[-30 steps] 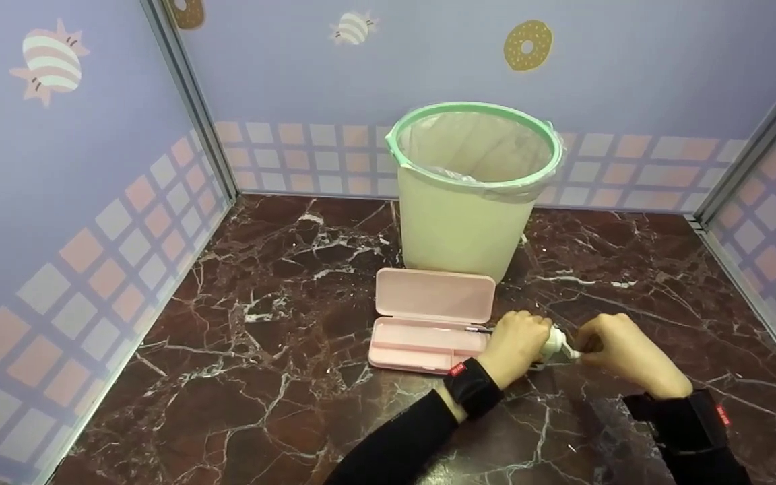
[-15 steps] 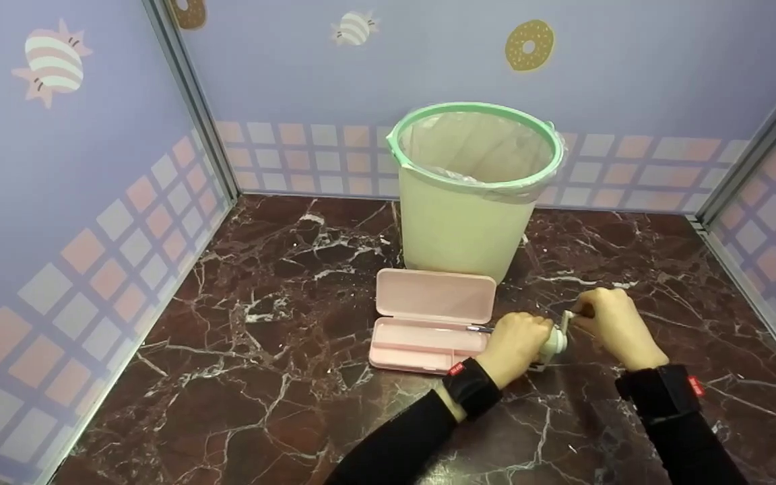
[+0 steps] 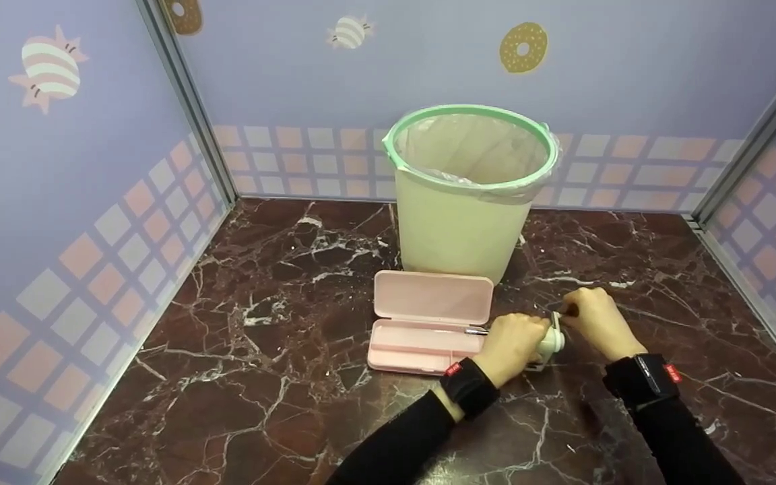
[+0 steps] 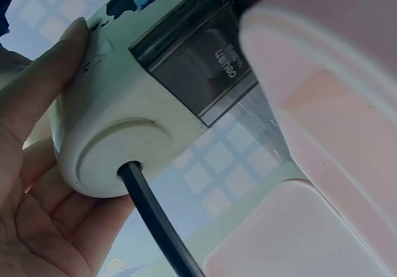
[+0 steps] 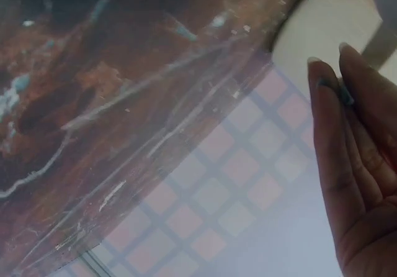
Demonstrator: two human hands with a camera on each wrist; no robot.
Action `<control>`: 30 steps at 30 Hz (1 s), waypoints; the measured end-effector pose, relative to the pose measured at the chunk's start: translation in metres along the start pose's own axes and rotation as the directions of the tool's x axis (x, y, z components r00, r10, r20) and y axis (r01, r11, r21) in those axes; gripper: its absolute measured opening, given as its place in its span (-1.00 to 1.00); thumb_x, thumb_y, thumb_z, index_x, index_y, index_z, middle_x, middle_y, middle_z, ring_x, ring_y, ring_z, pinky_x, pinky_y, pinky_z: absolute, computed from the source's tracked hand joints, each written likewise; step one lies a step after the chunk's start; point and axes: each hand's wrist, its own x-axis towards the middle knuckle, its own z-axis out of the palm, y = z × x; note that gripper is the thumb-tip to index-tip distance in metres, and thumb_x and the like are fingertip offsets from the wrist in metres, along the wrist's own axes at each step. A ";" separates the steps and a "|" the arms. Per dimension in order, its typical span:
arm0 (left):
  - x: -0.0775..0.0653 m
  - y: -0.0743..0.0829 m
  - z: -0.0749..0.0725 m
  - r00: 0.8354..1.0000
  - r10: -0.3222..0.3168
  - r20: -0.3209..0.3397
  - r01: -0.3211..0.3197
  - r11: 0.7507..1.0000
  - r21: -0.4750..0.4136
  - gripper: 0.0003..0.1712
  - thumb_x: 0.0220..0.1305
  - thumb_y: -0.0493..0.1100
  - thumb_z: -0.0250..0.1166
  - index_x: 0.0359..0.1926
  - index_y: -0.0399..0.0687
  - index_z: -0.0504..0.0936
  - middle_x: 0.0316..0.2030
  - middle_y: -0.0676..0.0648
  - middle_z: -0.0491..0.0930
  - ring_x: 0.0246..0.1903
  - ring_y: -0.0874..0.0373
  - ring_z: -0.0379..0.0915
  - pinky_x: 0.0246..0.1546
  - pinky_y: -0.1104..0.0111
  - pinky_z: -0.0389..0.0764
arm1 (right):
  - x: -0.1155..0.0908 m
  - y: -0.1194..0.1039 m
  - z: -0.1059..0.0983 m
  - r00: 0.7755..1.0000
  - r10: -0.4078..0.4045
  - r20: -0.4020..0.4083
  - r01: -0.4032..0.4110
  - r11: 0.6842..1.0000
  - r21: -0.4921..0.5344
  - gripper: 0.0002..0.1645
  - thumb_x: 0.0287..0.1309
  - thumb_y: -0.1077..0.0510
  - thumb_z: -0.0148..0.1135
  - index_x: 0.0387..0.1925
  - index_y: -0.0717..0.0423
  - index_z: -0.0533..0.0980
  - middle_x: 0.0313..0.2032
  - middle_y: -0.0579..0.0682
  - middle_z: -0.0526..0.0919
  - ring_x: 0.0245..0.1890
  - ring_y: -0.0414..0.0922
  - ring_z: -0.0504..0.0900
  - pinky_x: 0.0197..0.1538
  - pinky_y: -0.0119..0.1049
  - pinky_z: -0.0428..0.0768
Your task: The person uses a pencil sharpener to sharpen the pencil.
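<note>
A white crank pencil sharpener (image 3: 550,343) stands on the marble-patterned table, and my left hand (image 3: 512,343) grips its body from above. In the left wrist view a dark pencil (image 4: 161,224) sticks out of the hole in the sharpener's round face, beside the clear dark shavings drawer (image 4: 195,59). My right hand (image 3: 600,323) pinches the end of the crank arm (image 3: 556,320), which points upward. Only a small bit of the knob (image 5: 345,94) shows between the fingertips in the right wrist view. The pencil's far end reaches over an open pink pencil case (image 3: 408,337).
Behind the pencil case stands a pale green trash can (image 3: 462,229) with a green rim and a clear liner. Patterned panels (image 3: 294,81) close off the back and both sides of the table.
My right hand has moved up and away from me with the crank, which has swung from pointing right and low to pointing up. The left hand stays on the pencil sharpener.
</note>
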 end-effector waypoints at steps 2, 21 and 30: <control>-0.001 -0.001 0.000 1.000 0.002 0.004 -0.002 1.000 -0.020 -0.58 -0.10 0.15 0.54 -0.19 0.20 0.65 -0.30 0.24 0.71 -0.32 0.32 0.65 -0.34 0.47 0.63 | 0.001 0.000 0.002 1.000 -0.003 0.002 0.003 1.000 -0.004 -0.89 -0.13 0.41 0.43 -0.59 0.26 0.62 -0.57 0.15 0.69 -0.53 0.09 0.66 -0.37 -0.01 0.61; -0.002 -0.003 -0.001 1.000 0.001 0.004 0.000 0.998 -0.063 -0.58 -0.04 0.18 0.50 -0.16 0.22 0.64 -0.27 0.23 0.71 -0.31 0.32 0.65 -0.34 0.46 0.63 | 0.002 0.009 0.019 0.995 -0.045 0.087 0.044 0.999 0.018 -0.83 -0.27 0.44 0.36 -0.70 0.15 0.59 -0.63 0.02 0.66 -0.60 -0.10 0.56 -0.47 -0.21 0.49; -0.001 -0.002 -0.001 1.000 -0.025 0.002 0.025 0.996 -0.085 -0.60 -0.12 0.18 0.53 -0.24 0.24 0.65 -0.30 0.25 0.71 -0.35 0.31 0.66 -0.40 0.44 0.62 | -0.006 0.006 0.024 0.984 -0.060 0.170 0.055 0.998 0.031 -0.76 -0.36 0.48 0.24 -0.77 0.09 0.54 -0.70 -0.12 0.54 -0.64 -0.22 0.33 -0.54 -0.33 0.34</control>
